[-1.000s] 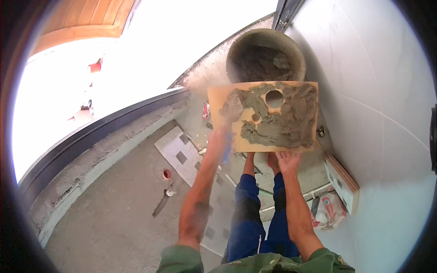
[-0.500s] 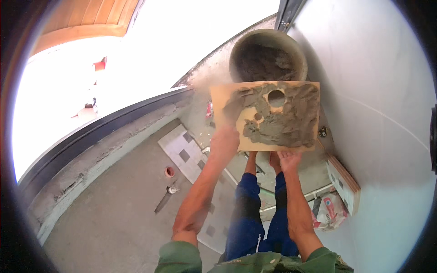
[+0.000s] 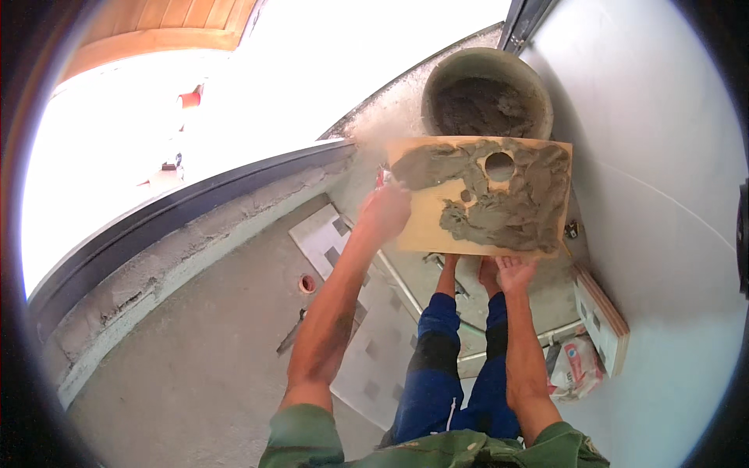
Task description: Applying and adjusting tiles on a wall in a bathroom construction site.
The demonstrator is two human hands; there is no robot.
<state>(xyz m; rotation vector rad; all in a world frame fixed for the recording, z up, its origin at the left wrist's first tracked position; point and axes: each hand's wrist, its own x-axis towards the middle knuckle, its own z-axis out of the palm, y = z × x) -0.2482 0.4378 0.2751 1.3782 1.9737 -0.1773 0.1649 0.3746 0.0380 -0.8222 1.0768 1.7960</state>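
A rectangular tile (image 3: 425, 222) is held up in front of me, its tan back facing me. Wet grey mortar (image 3: 511, 222) covers much of it, around a large round hole and a smaller one. From beneath, my right hand (image 3: 515, 273) holds its near edge, palm up and fingers under the tile. My left hand (image 3: 385, 212) is closed at the tile's left edge, slightly blurred; what it grips cannot be made out. Just beyond the tile stands a round tub (image 3: 433, 93) with more mortar inside.
White tiles with grey squares (image 3: 374, 343) lie on the floor, and more tiles (image 3: 599, 318) lean by the right wall (image 3: 663, 257). Nearby are a plastic bag (image 3: 576, 370), a reddish pipe opening (image 3: 307, 284) and a partly covered tool (image 3: 290, 337). A raised sill (image 3: 164, 269) runs along the left.
My left hand has moved up along the tile's left edge; the grey blur above it is gone. Mortar now reaches further into the upper left. The view has shifted slightly.
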